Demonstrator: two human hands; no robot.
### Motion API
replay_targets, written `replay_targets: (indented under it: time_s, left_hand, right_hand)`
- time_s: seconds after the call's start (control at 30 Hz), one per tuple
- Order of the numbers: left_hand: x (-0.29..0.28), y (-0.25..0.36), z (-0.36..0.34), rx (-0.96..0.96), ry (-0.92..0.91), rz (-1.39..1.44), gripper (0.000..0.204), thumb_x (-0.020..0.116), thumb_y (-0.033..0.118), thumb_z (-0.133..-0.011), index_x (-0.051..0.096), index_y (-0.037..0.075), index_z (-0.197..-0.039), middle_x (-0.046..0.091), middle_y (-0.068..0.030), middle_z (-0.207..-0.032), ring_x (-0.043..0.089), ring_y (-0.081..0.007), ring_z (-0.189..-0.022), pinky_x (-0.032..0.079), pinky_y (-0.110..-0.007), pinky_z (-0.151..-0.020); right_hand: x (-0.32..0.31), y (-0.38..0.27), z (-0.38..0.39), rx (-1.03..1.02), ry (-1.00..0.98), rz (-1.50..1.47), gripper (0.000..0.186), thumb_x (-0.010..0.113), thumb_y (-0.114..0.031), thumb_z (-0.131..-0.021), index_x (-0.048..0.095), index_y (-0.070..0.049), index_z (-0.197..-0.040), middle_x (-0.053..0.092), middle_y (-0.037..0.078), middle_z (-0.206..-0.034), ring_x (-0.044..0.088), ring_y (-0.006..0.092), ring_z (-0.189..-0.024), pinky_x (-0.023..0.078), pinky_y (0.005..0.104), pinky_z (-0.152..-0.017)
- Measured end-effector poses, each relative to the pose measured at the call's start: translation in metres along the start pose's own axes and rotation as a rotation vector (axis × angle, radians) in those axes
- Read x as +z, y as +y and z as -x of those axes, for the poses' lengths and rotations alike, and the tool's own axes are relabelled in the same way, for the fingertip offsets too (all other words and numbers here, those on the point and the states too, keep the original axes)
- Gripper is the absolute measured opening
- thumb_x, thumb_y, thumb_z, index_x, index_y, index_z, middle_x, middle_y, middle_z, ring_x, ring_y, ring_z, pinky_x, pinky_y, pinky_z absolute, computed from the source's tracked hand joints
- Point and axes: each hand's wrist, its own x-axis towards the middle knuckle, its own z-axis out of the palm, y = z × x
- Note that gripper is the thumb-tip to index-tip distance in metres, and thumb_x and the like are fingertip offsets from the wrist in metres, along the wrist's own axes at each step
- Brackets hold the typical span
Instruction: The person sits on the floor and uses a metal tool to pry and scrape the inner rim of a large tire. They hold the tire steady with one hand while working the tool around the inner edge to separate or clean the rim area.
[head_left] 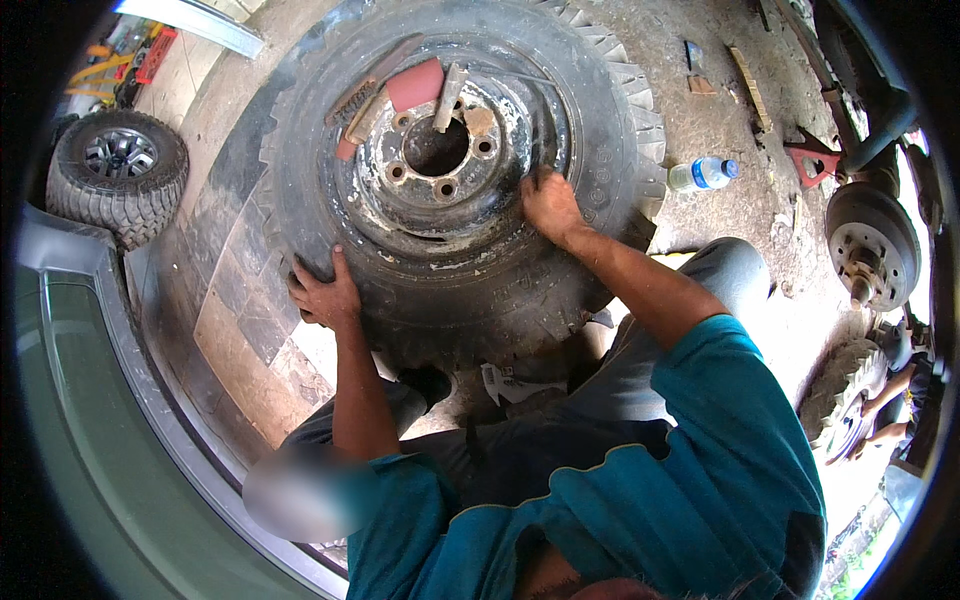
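Observation:
A large black tyre (330, 215) lies flat in front of me, mounted on a worn steel rim (400, 210) with flaking white and dark paint. My left hand (328, 292) rests with spread fingers on the tyre's near left sidewall. At the right edge of the rim, my right hand (550, 205) is closed with curled fingers; whatever it may hold is hidden. On the far side of the wheel lie a wire brush (352, 98), a red sheet of sandpaper (416, 85), a wooden-handled tool (366, 116), a pale flat strip (450, 97) and a small brown piece (478, 122).
A plastic bottle (705, 174) stands right of the tyre. Farther right are a red stand (812, 160) and a brake disc (873, 245). Another person's arms (890, 410) reach to a second tyre (842, 395). Left are a spare wheel (120, 165) and green bodywork (90, 400).

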Motion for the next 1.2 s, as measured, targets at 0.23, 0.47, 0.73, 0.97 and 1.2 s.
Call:
replay_targets:
  time_s: [0.23,0.47,0.73,0.97,1.2]
  left_hand:
    - [0.003,0.002,0.0,-0.004,0.0,-0.004,0.096,0.065,0.075,-0.079,0.041,0.018,-0.153,0.037,-0.0224,-0.154,0.031,-0.0399,-0.146,0.024,-0.062,-0.113]
    - [0.004,-0.003,-0.002,0.007,0.01,0.001,0.096,0.066,0.075,-0.079,0.042,0.019,-0.153,0.037,-0.0223,-0.154,0.031,-0.0399,-0.146,0.024,-0.061,-0.114]
    - [0.0,0.0,0.0,0.005,0.003,0.011,0.095,0.066,0.074,-0.08,0.043,0.017,-0.152,0.037,-0.0217,-0.154,0.031,-0.0396,-0.146,0.024,-0.061,-0.114]
    - [-0.001,0.003,-0.001,0.013,-0.013,0.016,0.095,0.066,0.073,-0.081,0.041,0.017,-0.153,0.036,-0.0234,-0.154,0.03,-0.0405,-0.146,0.022,-0.062,-0.114]
    - [0.005,-0.005,-0.001,0.023,0.029,0.001,0.092,0.063,0.076,-0.082,0.042,0.021,-0.153,0.039,-0.0196,-0.153,0.034,-0.0388,-0.144,0.025,-0.064,-0.111]
  right_hand:
    - [0.007,0.007,0.001,0.043,-0.072,-0.049,0.038,0.053,-0.026,-0.096,0.063,0.01,-0.1,0.067,0.035,-0.099,0.066,0.0506,-0.098,0.054,0.0527,-0.09]
    - [-0.033,0.018,-0.032,-0.058,0.054,0.272,0.048,0.052,-0.027,-0.095,0.056,0.011,-0.124,0.068,0.032,-0.11,0.066,0.0462,-0.107,0.053,0.0492,-0.096]
    - [-0.049,-0.022,-0.002,-0.068,-0.075,0.496,0.043,0.042,-0.022,-0.099,0.057,-0.012,-0.138,0.068,0.027,-0.115,0.068,0.0431,-0.106,0.055,0.0529,-0.094]
    - [-0.03,-0.011,-0.022,-0.062,-0.023,0.455,0.04,0.042,-0.02,-0.098,0.065,-0.01,-0.129,0.07,0.027,-0.109,0.07,0.0413,-0.103,0.055,0.0521,-0.094]
    - [-0.047,-0.017,-0.008,-0.036,0.026,0.42,0.047,0.049,-0.017,-0.095,0.057,-0.022,-0.141,0.071,0.025,-0.104,0.069,0.0443,-0.101,0.056,0.0528,-0.089]
